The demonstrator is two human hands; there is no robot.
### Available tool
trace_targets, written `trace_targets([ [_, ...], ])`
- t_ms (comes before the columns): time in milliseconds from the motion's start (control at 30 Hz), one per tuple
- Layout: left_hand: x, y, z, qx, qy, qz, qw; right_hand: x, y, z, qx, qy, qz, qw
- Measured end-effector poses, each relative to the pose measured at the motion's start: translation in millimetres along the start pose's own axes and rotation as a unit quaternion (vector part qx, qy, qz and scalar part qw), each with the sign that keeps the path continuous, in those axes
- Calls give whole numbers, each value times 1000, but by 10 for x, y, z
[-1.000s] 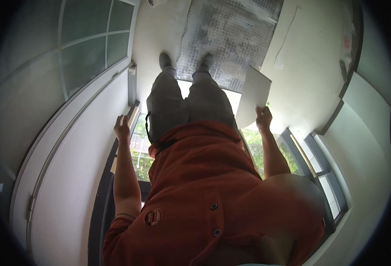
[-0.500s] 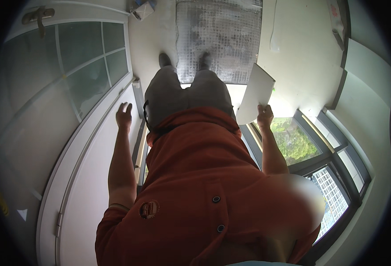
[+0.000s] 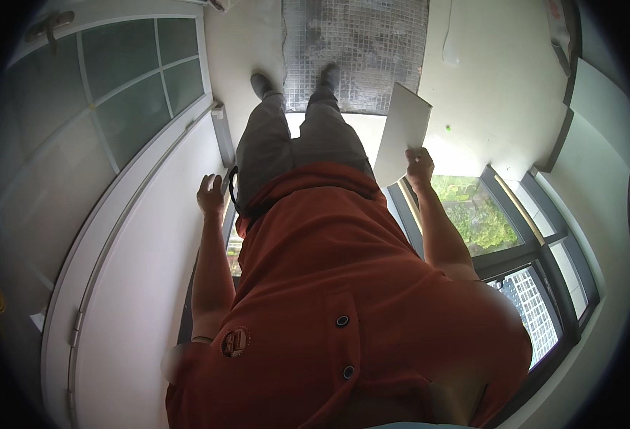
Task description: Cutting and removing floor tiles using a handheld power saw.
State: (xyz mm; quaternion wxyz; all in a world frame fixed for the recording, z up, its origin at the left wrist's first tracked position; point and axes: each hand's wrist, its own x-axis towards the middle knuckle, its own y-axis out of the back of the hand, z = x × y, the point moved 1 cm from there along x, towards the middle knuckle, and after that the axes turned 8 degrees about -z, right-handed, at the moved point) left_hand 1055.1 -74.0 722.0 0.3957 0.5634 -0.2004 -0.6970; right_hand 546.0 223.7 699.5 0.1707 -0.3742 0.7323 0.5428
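My right hand grips a flat, thin white panel by its near right edge. The panel hangs tilted beside my right leg, its far end overlapping the edge of the floor mat; what it is made of I cannot tell. My left hand hangs by my left hip, its fingers loosely curled and apart, with nothing in it. It is nearest to my grey trousers and the white door.
A white door with glass panes stands along my left. Ahead lies a dark gridded mat on the pale floor. A small green speck and a thin pale cord are on the floor. Dark-framed windows are at the right.
The panel has shifted slightly away and left in the view, still in my right hand. My left hand has come closer to my hip. My legs have moved, and the mat's near edge appears higher.
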Motion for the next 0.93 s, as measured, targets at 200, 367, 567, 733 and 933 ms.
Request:
trace_targets([
  [200, 153, 174, 31, -59, 32, -31, 997, -24, 125, -53, -2, 4, 21, 1000],
  [367, 293, 107, 17, -77, -7, 65, 995, 273, 175, 28, -34, -8, 4, 999],
  [567, 587, 150, 608, -99, -20, -17, 995, 56, 238, -166, -37, -38, 41, 998],
  [733, 1178, 298, 496, -126, -31, -38, 991, -29, 109, -406, -17, -41, 91, 995],
  [933, 1980, 890, 795, -96, -51, -57, 992, -171, -91, -751, 13, -71, 132, 989],
])
